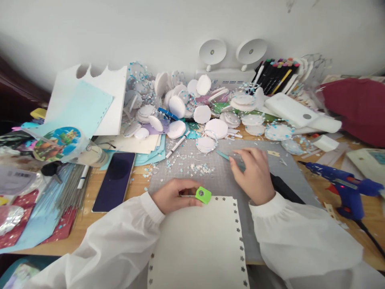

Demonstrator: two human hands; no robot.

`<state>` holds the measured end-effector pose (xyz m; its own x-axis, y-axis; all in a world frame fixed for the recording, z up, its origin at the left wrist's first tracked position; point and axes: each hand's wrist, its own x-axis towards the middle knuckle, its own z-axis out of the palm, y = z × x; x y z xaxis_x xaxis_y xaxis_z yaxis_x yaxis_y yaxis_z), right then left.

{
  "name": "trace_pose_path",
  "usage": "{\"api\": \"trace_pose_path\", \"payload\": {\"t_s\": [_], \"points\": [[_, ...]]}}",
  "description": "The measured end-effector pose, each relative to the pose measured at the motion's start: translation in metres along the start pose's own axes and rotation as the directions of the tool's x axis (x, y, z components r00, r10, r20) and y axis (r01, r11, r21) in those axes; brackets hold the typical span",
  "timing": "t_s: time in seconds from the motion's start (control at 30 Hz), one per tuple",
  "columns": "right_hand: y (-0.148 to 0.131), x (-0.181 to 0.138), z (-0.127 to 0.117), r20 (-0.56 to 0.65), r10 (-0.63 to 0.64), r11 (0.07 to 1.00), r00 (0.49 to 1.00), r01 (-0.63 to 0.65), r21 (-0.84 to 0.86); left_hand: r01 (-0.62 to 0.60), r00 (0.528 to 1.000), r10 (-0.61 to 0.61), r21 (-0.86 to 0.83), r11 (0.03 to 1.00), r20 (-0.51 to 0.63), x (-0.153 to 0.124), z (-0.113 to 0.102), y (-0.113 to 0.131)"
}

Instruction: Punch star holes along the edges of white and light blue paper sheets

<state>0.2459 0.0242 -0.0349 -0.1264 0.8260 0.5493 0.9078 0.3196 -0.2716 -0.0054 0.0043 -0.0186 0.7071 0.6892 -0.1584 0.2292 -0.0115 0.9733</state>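
Note:
My left hand pinches a small bright green paper punch at the top edge of a cream sheet of paper. Star- or flower-shaped holes run along the sheet's right edge, part of its top edge and its lower left edge. My right hand is over the grey cutting mat, fingers bent and apart. A thin teal strip lies by its fingertips and runs partly out of sight under the hand. Under that wrist is a black object, partly hidden by the sleeve. Tiny paper bits are scattered on the mat.
A phone and a lidded cup stand left. White discs pile up at the back, before a twin-headed lamp and markers. A blue glue gun with its cord is at the right.

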Motion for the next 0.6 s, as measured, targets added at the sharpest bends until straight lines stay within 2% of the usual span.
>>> {"api": "trace_pose_path", "payload": {"t_s": [0.07, 0.17, 0.27, 0.37, 0.43, 0.5, 0.6], "points": [[0.005, -0.002, 0.004, 0.041, -0.009, 0.999, 0.999, 0.010, -0.032, 0.002, 1.000, -0.002, -0.020, 1.000, 0.003, 0.000, 0.000, 0.000], [0.007, -0.003, 0.006, 0.084, -0.005, 0.999, 0.996, 0.001, 0.049, 0.005, 1.000, -0.005, -0.041, 0.999, 0.005, 0.001, 0.000, 0.003], [0.003, -0.001, 0.002, 0.073, 0.002, 0.993, 0.997, -0.010, 0.115, 0.019, 1.000, -0.017, -0.069, 0.997, 0.023, 0.001, 0.001, 0.005], [-0.009, 0.000, -0.006, 0.049, 0.053, 0.943, 0.997, -0.066, 0.327, 0.018, 0.999, -0.016, -0.089, 0.996, 0.030, 0.001, 0.001, 0.004], [-0.018, -0.001, -0.013, 0.067, 0.122, 0.816, 0.990, -0.138, 0.561, -0.003, 1.000, 0.005, -0.089, 0.996, 0.027, 0.000, 0.000, 0.002], [-0.027, -0.002, -0.017, 0.132, 0.164, 0.641, 0.978, -0.207, 0.739, -0.026, 0.999, 0.030, -0.090, 0.996, 0.039, 0.000, 0.000, 0.002], [-0.034, -0.005, -0.019, 0.253, 0.175, 0.370, 0.951, -0.302, 0.879, -0.039, 0.998, 0.045, -0.105, 0.994, 0.053, 0.000, -0.001, 0.003]]}}
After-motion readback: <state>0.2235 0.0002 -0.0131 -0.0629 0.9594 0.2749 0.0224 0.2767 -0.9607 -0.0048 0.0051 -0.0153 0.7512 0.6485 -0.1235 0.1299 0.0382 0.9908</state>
